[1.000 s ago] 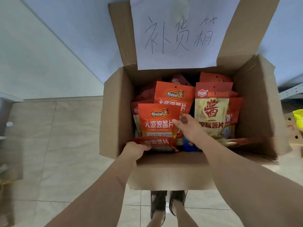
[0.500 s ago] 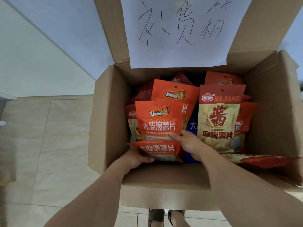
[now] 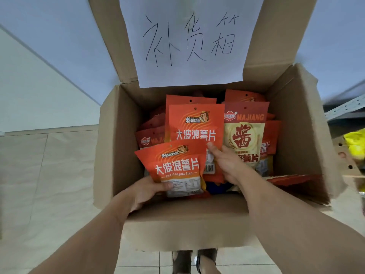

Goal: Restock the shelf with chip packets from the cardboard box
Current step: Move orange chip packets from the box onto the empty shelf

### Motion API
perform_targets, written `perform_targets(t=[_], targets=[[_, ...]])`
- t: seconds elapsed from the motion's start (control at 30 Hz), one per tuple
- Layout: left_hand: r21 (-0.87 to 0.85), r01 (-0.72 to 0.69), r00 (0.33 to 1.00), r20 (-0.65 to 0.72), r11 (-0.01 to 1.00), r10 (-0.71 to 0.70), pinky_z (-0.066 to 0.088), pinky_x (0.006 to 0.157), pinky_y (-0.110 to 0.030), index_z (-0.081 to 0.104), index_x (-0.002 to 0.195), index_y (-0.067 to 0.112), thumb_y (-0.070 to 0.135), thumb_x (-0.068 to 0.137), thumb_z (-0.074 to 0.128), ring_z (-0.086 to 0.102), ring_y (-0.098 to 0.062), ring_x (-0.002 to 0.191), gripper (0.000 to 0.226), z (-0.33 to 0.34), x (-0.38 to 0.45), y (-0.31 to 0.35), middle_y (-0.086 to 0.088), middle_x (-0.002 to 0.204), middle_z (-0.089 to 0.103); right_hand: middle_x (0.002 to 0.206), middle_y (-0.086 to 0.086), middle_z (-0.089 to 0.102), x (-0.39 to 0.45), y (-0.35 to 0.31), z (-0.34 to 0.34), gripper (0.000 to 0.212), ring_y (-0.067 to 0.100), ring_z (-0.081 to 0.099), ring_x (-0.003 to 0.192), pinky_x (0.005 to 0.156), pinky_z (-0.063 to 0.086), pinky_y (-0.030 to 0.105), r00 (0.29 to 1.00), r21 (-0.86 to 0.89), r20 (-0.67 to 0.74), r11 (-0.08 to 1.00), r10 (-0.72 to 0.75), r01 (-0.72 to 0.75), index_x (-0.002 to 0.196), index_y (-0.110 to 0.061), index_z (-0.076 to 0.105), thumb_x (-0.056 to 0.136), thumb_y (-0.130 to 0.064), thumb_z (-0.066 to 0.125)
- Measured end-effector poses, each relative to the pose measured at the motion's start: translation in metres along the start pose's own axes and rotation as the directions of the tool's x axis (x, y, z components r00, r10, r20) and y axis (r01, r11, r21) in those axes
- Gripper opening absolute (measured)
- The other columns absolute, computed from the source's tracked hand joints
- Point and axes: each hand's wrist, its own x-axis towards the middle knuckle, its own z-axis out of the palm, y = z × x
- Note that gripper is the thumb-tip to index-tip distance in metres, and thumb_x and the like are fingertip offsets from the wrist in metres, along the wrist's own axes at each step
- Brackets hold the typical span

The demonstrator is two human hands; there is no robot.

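Packet (image 3: 175, 169) at frame centre, tilted, long axis roughly upright, pinched at its lower edge by left hand (image 3: 146, 191). Right hand (image 3: 227, 163), fingers loosely extended, touches second packet (image 3: 194, 127) standing just above in box (image 3: 118, 147); shelf (image 3: 347, 107) lies far right, nearer the right hand.

Head view looks steeply down, close, into the cardboard box (image 3: 118, 135).
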Motion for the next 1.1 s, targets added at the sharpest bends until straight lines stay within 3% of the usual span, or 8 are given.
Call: perform_targets(t=[0.1,0.27,0.4,0.5,0.67,0.77,0.87,1.1], targets=[[-0.049,-0.061,0.998,-0.021,0.997,0.06,0.038,0.116,-0.045,0.067,0.127,0.021,0.023,0.08,0.079,0.065,-0.019,0.12,0.048,0.006,-0.033,0.016,0.005,0.123,0.074,0.11,0.0,0.076,-0.032,-0.02,-0.001,0.041,0.024,0.07,0.107,0.096,0.052,0.053,0.995,0.046,-0.069,0.997,-0.066,0.069,0.128,-0.026,0.06,0.094,-0.05,0.061],[-0.122,-0.096,0.991,0.082,0.988,0.107,0.046,0.108,-0.058,0.064,0.131,0.019,0.028,0.087,0.077,0.068,-0.033,0.117,0.047,0.027,-0.104,0.047,-0.01,0.127,0.071,0.109,0.004,0.076,-0.119,-0.052,-0.013,0.04,0.027,0.075,0.097,0.088,0.058,0.054,0.957,0.105,-0.221,0.971,-0.188,0.215,0.127,-0.023,0.06,0.094,-0.046,0.063],[-0.107,-0.179,0.967,0.162,0.978,0.194,0.047,0.106,-0.06,0.064,0.13,0.013,0.021,0.09,0.073,0.068,-0.037,0.115,0.042,0.063,-0.17,0.054,-0.013,0.125,0.071,0.109,0.009,0.076,-0.219,-0.051,-0.03,0.027,0.029,0.075,0.094,0.084,0.06,0.05,0.894,0.151,-0.327,0.917,-0.306,0.369,0.113,-0.02,0.065,0.097,-0.041,0.063],[-0.073,-0.246,0.938,0.232,0.966,0.257,0.045,0.106,-0.063,0.064,0.131,0.014,0.018,0.09,0.073,0.067,-0.04,0.117,0.042,0.086,-0.225,0.045,-0.015,0.127,0.07,0.112,0.009,0.075,-0.309,-0.029,-0.036,0.027,0.028,0.075,0.095,0.084,0.059,0.05,0.84,0.128,-0.402,0.886,-0.364,0.445,0.117,-0.024,0.063,0.096,-0.042,0.063],[0.041,-0.385,0.86,0.379,0.922,0.342,0.048,0.104,-0.06,0.066,0.127,0.014,0.015,0.095,0.066,0.066,-0.037,0.118,0.032,0.13,-0.319,0.013,-0.012,0.125,0.072,0.104,-0.001,0.077,-0.463,0.046,-0.039,0.05,0.029,0.075,0.093,0.088,0.057,0.055,0.684,0.046,-0.64,0.871,-0.35,0.489,0.117,-0.031,0.067,0.08,-0.065,0.07],[0.017,-0.357,0.814,0.495,0.934,0.303,0.049,0.102,-0.06,0.063,0.129,0.009,0.008,0.098,0.059,0.067,-0.038,0.116,0.032,0.17,-0.38,-0.015,-0.017,0.127,0.07,0.103,0.0,0.077,-0.551,0.099,-0.033,0.048,0.028,0.075,0.092,0.087,0.058,0.054,0.592,0.068,-0.748,0.853,-0.3,0.517,0.12,-0.028,0.066,0.084,-0.059,0.069],[0.065,-0.395,0.729,0.629,0.916,0.27,0.048,0.103,-0.058,0.061,0.133,0.011,0.014,0.095,0.061,0.066,-0.036,0.119,0.038,0.211,-0.431,-0.034,-0.016,0.13,0.068,0.098,0.0,0.077,-0.628,0.143,-0.033,0.025,0.025,0.076,0.086,0.081,0.06,0.047,0.509,0.084,-0.821,0.828,-0.257,0.554,0.109,-0.025,0.067,0.095,-0.046,0.064],[0.167,-0.488,0.576,0.799,0.857,0.173,0.04,0.111,-0.059,0.065,0.131,0.013,0.019,0.092,0.07,0.062,-0.038,0.125,0.04,0.334,-0.491,-0.061,-0.016,0.134,0.066,0.098,0.0,0.076,-0.774,0.22,-0.079,0.024,0.028,0.074,0.089,0.09,0.056,0.053,0.294,0.074,-0.944,0.777,-0.147,0.625,0.101,-0.031,0.064,0.092,-0.053,0.063]])
